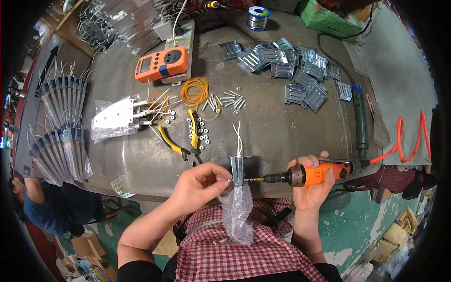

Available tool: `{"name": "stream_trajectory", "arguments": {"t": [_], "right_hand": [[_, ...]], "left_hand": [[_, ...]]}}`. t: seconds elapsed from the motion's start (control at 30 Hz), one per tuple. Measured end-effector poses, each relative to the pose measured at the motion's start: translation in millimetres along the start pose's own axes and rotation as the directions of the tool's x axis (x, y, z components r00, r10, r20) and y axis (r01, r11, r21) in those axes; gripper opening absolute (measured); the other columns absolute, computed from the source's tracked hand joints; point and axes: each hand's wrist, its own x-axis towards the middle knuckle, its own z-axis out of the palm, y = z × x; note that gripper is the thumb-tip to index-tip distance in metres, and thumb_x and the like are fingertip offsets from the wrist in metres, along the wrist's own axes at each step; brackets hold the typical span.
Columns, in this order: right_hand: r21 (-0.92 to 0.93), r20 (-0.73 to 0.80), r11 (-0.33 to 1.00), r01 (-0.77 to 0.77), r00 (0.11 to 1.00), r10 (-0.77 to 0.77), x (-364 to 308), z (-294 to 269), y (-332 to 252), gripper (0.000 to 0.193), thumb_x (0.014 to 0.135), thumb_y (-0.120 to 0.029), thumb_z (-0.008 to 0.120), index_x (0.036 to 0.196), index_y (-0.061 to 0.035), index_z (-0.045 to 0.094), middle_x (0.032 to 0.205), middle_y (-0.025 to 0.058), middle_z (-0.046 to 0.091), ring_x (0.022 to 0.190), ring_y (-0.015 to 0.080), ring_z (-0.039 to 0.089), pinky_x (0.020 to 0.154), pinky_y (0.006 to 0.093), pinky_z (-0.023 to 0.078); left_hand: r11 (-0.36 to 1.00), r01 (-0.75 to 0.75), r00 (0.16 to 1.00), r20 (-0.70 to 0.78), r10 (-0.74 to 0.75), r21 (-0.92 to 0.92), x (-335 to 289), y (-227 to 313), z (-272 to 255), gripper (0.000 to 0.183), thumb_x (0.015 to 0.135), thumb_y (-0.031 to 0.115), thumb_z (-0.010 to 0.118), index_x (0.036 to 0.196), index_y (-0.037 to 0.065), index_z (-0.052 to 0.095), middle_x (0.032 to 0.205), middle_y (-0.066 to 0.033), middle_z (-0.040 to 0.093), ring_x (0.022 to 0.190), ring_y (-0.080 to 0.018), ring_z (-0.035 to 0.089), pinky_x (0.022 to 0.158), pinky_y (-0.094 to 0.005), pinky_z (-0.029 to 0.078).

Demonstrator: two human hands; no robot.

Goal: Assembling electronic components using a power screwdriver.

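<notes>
At the table's front edge stands a metal bracket (pixel 237 169) with two white wires (pixel 238 138) rising from it. Clear bubble wrap (pixel 237 214) covers its lower part and hangs over my apron. My left hand (pixel 197 185) is closed in a pinch at the bracket's left side. A small shiny piece shows at its fingertips, too small to name. My right hand (pixel 310 195) grips an orange pneumatic screwdriver (pixel 317 175), its fingers wrapped round the body. The screwdriver's bit (pixel 256 179) points left and reaches the bracket's right side.
Pliers (pixel 176 143) with yellow handles lie beyond my left hand, beside white nuts (pixel 202 136) and loose screws (pixel 232 99). Metal brackets (pixel 305 70) are heaped at the far right. An orange meter (pixel 162 64) stands far left, near a bubble-wrapped white plate (pixel 113 115). A red coiled hose (pixel 399 141) feeds the screwdriver.
</notes>
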Motion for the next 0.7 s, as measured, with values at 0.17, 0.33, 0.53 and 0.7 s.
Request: {"name": "stream_trajectory", "arguments": {"t": [0.17,0.33,0.53,0.7], "right_hand": [[-0.005,0.003,1.0,0.011,1.0,-0.011,0.3,-0.8,-0.2,0.038,0.08,-0.029,0.064,0.112,-0.017,0.046,0.09,0.001,0.054,0.092,0.0168,0.05,0.094,0.0477,0.035],[-0.004,-0.021,1.0,0.019,1.0,-0.019,-0.4,-1.9,-1.2,0.037,0.081,-0.029,0.064,0.111,-0.0167,0.046,0.089,0.0009,0.053,0.092,0.017,0.05,0.093,0.0472,0.035],[0.03,-0.043,1.0,-0.006,0.999,0.007,-1.0,-3.8,-2.7,0.037,0.081,-0.03,0.063,0.111,-0.0161,0.047,0.088,0.0011,0.053,0.092,0.0168,0.05,0.094,0.0467,0.035],[0.019,-0.06,1.0,-0.006,0.998,0.007,-1.0,-5.8,-2.5,0.04,0.081,-0.031,0.064,0.114,-0.0163,0.047,0.089,0.001,0.054,0.093,0.0164,0.05,0.094,0.0463,0.034]], "left_hand": [[0.92,0.19,0.981,0.091,-0.169,-0.344,1.4,-5.6,-2.1,0.015,0.087,0.004,0.057,0.101,-0.002,0.059,0.085,-0.0068,0.063,0.08,-0.0106,0.059,0.073,-0.0248,0.048],[0.693,0.268,0.962,0.142,-0.235,-0.669,2.0,-16.4,6.1,0.014,0.087,0.004,0.056,0.1,-0.002,0.059,0.085,-0.0077,0.063,0.078,-0.013,0.06,0.072,-0.0263,0.049],[0.987,0.071,0.99,-0.111,-0.088,-0.147,-8.7,0.7,21.0,0.016,0.086,0.0,0.055,0.101,-0.004,0.06,0.088,-0.0083,0.062,0.083,-0.0144,0.062,0.071,-0.0252,0.049],[1.0,-0.002,0.986,-0.169,-0.002,-0.024,-9.0,-6.7,24.2,0.018,0.082,-0.004,0.059,0.099,-0.005,0.062,0.094,-0.0113,0.061,0.079,-0.0154,0.063,0.068,-0.024,0.05]]}}
